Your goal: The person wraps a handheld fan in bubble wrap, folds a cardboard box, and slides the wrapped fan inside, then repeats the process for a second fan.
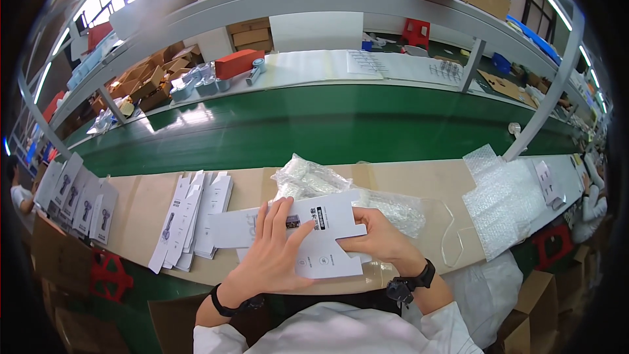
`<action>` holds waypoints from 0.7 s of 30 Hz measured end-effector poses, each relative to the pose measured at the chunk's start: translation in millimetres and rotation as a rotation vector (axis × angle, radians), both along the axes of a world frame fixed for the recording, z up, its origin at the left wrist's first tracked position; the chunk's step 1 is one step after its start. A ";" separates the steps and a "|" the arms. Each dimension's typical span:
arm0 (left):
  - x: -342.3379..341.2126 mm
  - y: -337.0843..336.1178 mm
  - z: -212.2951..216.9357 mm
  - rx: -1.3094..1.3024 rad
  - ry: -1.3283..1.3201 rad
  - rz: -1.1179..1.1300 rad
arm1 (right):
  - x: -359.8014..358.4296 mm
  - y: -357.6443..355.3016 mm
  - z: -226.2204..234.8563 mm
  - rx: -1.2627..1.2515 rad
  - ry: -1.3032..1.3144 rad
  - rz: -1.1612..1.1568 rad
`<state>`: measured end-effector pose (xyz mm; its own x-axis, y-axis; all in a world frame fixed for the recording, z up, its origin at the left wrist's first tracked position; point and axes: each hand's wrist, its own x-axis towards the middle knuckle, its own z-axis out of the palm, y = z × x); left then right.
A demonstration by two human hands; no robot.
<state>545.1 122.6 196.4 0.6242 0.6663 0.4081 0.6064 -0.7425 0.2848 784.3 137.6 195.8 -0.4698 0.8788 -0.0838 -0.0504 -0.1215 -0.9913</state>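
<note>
A flat white unfolded carton (327, 236) with printed panels lies on the brown worktop (406, 180) in front of me. My left hand (275, 252) rests flat on its left part, fingers spread, thumb near a small dark printed patch. My right hand (377, 239) grips the carton's right edge at a cut-out tab. Behind the carton lies a crumpled clear plastic bag (308, 177) with bubble wrap.
A fanned stack of flat white cartons (190, 216) lies to the left, more stand in a row (75, 200) at far left. Bubble wrap sheets (498, 203) lie at right. A green conveyor belt (327, 124) runs behind the worktop. Another person (18, 193) sits far left.
</note>
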 end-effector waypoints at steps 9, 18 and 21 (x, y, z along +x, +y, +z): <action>-9.5 -0.2 -3.4 0.123 -0.153 0.170 | 30.1 9.6 -11.4 -0.281 0.412 -0.054; 17.8 -9.5 -42.4 0.658 -0.089 0.593 | -62.7 -44.3 -23.3 0.114 0.653 -0.297; 31.1 -22.1 -57.5 0.684 -0.198 0.568 | -67.6 -32.8 -6.1 0.316 0.605 -0.375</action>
